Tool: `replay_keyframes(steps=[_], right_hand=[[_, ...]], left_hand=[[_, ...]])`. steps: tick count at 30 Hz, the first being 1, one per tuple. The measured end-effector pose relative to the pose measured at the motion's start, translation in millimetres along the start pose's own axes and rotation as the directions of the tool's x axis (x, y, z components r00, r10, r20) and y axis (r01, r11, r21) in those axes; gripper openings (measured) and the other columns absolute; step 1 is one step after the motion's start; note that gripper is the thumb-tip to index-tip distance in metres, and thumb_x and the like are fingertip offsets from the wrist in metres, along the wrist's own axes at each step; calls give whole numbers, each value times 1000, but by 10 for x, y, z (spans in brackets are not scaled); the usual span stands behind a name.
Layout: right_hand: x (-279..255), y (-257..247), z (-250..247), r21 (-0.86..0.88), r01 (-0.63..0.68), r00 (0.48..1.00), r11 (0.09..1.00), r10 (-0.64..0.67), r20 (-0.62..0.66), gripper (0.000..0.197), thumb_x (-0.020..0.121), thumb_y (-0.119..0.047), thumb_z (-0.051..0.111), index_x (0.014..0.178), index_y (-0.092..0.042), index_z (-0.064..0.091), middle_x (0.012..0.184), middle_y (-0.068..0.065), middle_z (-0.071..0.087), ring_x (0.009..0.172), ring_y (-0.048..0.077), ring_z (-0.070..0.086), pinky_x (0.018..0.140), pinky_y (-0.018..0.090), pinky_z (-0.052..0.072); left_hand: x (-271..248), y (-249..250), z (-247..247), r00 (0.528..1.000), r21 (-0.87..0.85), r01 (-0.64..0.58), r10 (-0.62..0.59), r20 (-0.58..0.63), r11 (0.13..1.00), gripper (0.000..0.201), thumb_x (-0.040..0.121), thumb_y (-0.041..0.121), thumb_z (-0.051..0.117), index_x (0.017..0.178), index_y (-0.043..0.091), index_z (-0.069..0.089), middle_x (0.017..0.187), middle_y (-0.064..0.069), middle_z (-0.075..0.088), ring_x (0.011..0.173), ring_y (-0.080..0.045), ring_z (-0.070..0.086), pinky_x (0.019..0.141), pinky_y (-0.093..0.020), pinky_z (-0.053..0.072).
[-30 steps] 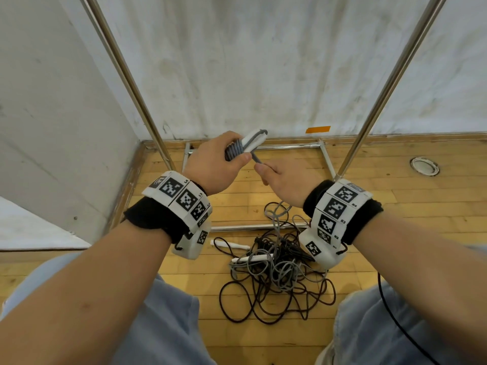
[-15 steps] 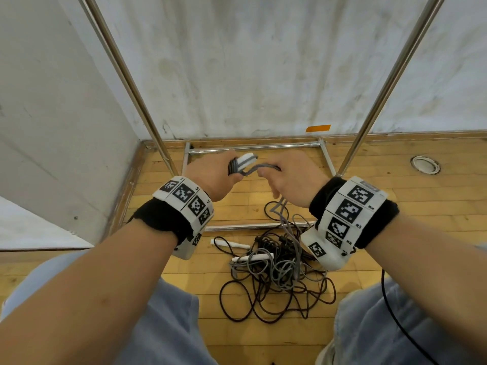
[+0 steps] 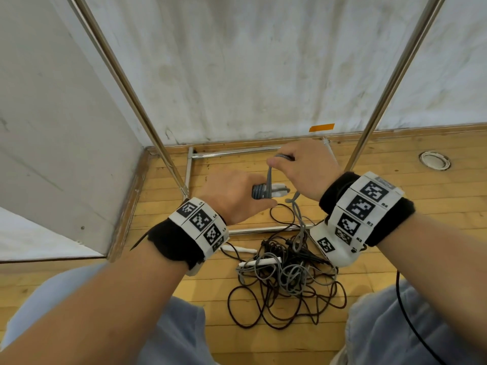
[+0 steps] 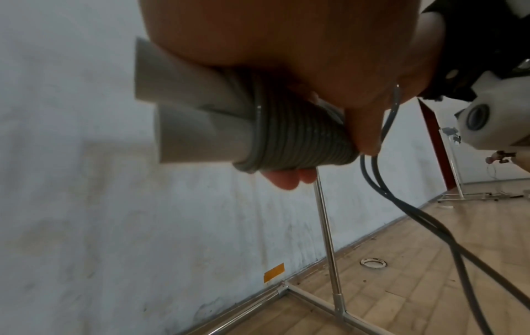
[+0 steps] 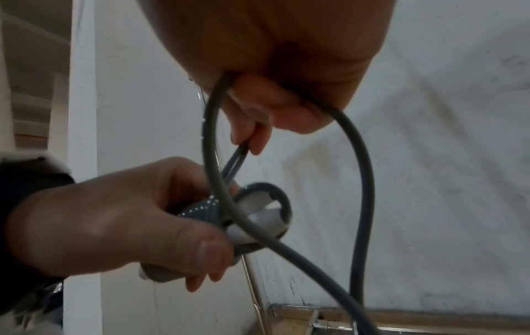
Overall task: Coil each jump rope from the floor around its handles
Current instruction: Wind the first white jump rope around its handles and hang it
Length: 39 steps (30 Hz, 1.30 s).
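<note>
The left hand is gripping the paired white handles, partly coiled in grey rope; the right hand is pinching that rope's loop above them, over the tangled ropes on the floor.

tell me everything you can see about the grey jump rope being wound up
The grey rope is a smooth, rubbery-looking cord. Many tight turns already wrap its two pale handles, held side by side in the left hand. The right hand pinches a doubled stretch above them. The rest hangs down to the tangle on the wooden floor.
</note>
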State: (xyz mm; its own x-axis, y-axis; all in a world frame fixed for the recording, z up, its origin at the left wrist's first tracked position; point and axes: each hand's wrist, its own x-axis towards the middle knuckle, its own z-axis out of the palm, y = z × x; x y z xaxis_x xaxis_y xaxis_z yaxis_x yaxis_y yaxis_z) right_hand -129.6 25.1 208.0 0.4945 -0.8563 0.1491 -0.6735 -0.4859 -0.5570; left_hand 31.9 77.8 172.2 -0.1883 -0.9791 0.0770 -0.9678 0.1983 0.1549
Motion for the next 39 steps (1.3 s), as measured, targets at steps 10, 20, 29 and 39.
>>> replay_keyframes(steps=[10, 20, 29, 39], right_hand=[[86, 228, -75, 543, -154, 987, 826, 100, 128, 16, 90, -28, 60, 81, -26, 72, 41, -11, 43, 39, 9, 39, 44, 24, 41], [-21, 67, 125, 266, 36, 991, 963, -69, 116, 28, 94, -24, 53, 74, -40, 64, 67, -10, 64, 61, 8, 59, 61, 24, 48], [1, -32, 366, -270, 13, 989, 963, -53, -139, 23, 94, -27, 49, 103, -17, 67, 101, 4, 65, 95, 25, 57, 69, 27, 33], [-27, -97, 393, 468, -153, 984, 870, 88, 157, 17, 97, -17, 46, 87, -17, 60, 82, 2, 66, 83, 21, 60, 84, 38, 45]], left_hand=[[-80, 27, -208, 981, -471, -17, -76, -178, 882, 23, 78, 57, 56, 91, 39, 62, 64, 15, 56, 61, -4, 54, 56, -30, 46], [20, 17, -276, 953, -743, 67, -262, -150, 666, 34, 77, 52, 60, 106, 35, 56, 80, 0, 68, 71, -24, 65, 69, -50, 55], [4, 52, -277, 962, -733, 115, -258, -85, 671, 34, 82, 46, 62, 108, 24, 65, 81, 4, 66, 75, -23, 64, 72, -51, 55], [44, 1, -363, 936, -758, 69, -305, -175, 648, 17, 91, 28, 62, 96, 12, 67, 81, -14, 67, 64, -28, 65, 59, -42, 56]])
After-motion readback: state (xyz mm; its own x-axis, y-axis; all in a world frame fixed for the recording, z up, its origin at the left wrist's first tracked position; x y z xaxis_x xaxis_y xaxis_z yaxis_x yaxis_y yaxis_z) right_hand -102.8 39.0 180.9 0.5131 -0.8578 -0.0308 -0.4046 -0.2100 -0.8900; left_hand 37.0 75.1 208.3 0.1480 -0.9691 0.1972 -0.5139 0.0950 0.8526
